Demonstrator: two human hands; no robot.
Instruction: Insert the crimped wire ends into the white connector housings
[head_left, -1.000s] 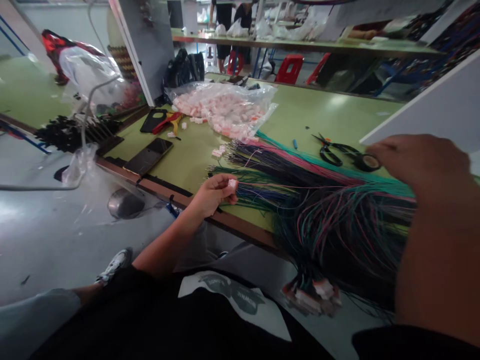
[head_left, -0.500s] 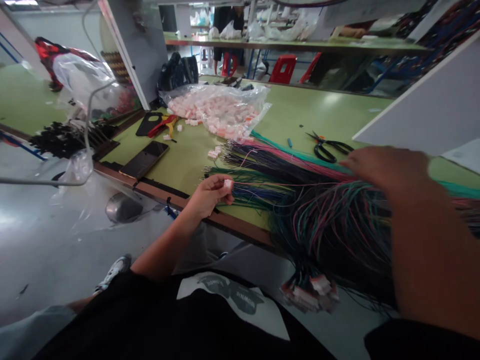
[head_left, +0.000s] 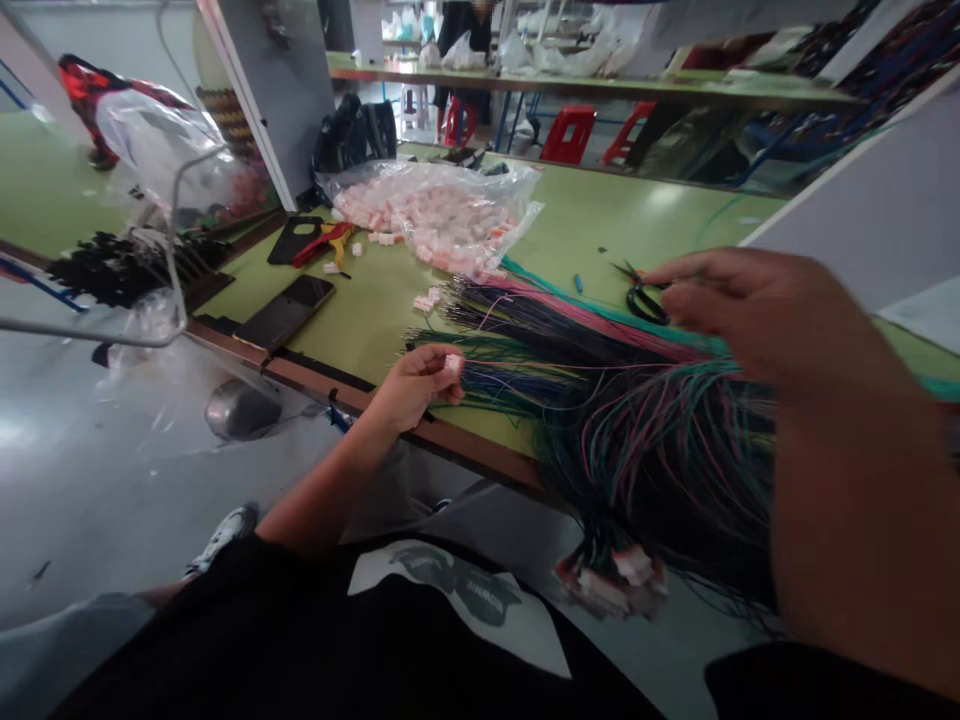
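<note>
— White plug (head_left: 452, 364): where?
— Pinched shut in the left hand (head_left: 415, 385), at the wire bundle's (head_left: 600, 400) near end; wires run rightward.
— Right hand (head_left: 757, 310)?
— Above the bundle, fingers loosely curled; grip unclear.

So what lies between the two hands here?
In the head view, the bundle of coloured wires on the green table spans from the left hand, pinching a white connector, to the right hand.

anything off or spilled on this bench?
A few white connectors lie loose on the green table outside the plastic bag. The wire bundle hangs over the table edge, its connector ends dangling.
</note>
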